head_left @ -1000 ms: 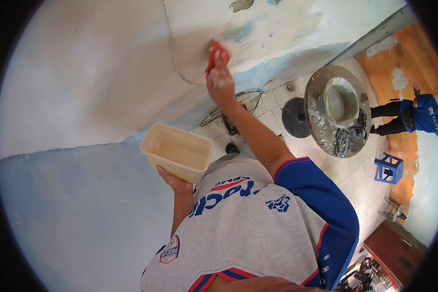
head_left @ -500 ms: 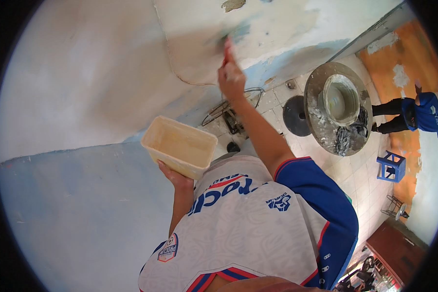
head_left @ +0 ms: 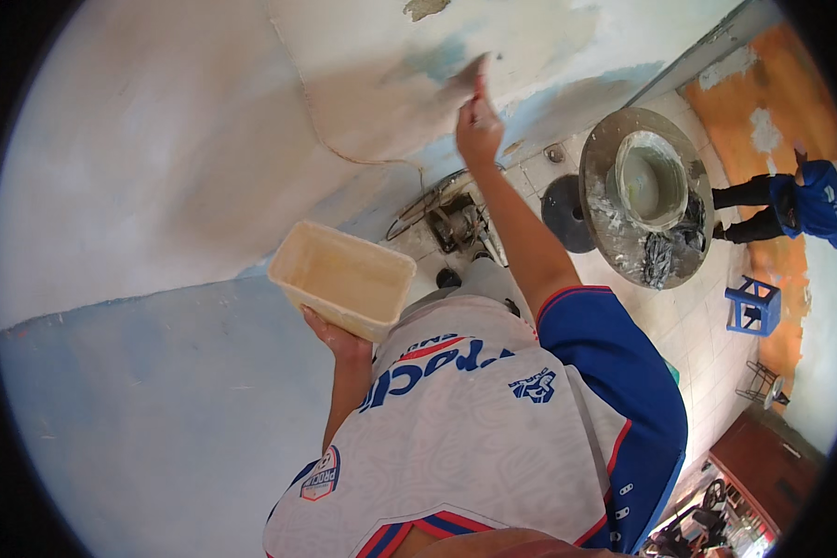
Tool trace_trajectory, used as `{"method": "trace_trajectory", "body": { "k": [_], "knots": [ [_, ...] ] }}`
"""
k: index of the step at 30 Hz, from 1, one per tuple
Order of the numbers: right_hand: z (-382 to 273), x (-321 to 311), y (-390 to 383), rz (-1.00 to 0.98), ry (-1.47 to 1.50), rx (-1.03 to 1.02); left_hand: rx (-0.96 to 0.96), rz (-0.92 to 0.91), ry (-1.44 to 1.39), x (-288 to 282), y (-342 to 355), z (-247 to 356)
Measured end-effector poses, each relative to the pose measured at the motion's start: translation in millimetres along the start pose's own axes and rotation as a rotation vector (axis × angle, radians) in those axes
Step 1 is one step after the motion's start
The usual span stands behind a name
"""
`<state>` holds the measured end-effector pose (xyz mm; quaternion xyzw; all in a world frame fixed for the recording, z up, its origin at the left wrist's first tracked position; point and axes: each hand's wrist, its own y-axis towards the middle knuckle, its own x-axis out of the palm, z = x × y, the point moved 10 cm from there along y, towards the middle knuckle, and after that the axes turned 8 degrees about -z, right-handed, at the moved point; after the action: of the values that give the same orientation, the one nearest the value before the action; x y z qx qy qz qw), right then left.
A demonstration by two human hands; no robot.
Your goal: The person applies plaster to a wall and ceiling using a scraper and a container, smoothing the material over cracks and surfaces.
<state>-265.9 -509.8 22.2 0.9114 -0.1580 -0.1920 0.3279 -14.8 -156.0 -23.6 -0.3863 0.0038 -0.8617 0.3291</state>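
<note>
Left hand (head_left: 338, 336), fingers partly spread, holds a cream tub (head_left: 344, 272) from beneath, presumably for access; right hand (head_left: 479, 132) is closed around a red scraper (head_left: 480, 82).

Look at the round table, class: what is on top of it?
On the round table are a whitish-rimmed basin and crumpled dark material. Whatever is directly beneath the basin or that material is covered and cannot be seen.

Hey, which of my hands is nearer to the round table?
Right. Your right hand, gripping a red tool, is left of the round table. Your left hand, holding the tub, is farther left and lower in view.
</note>
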Motion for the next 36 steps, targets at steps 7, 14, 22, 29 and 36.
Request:
{"method": "trace_trajectory", "body": {
  "k": [7, 14, 22, 29, 36],
  "knots": [
    [65.2, -10.4, -55.8, -0.133, 0.395, 0.574, 0.04, -0.038, -0.013, 2.1, 5.6, 4.0],
    [108.5, -84.2, -13.5, 0.079, 1.063, 0.765, 0.032, -0.02, -0.001, -10.4, 6.0, -1.5],
    [-23.0, -81.8, -47.9, -0.255, 1.228, 0.937, 0.024, -0.134, -0.011, 15.9, 34.9, -21.1],
    [-131.2, -103.6, 4.2, -0.416, 0.921, 0.717, -0.031, -0.253, -0.155, 97.7, 63.6, -48.8],
    [-221.9, -79.8, 30.6, -0.857, 0.405, 0.129, 0.148, -0.247, -0.139, 159.3, 90.6, -52.5]
  ]
}}
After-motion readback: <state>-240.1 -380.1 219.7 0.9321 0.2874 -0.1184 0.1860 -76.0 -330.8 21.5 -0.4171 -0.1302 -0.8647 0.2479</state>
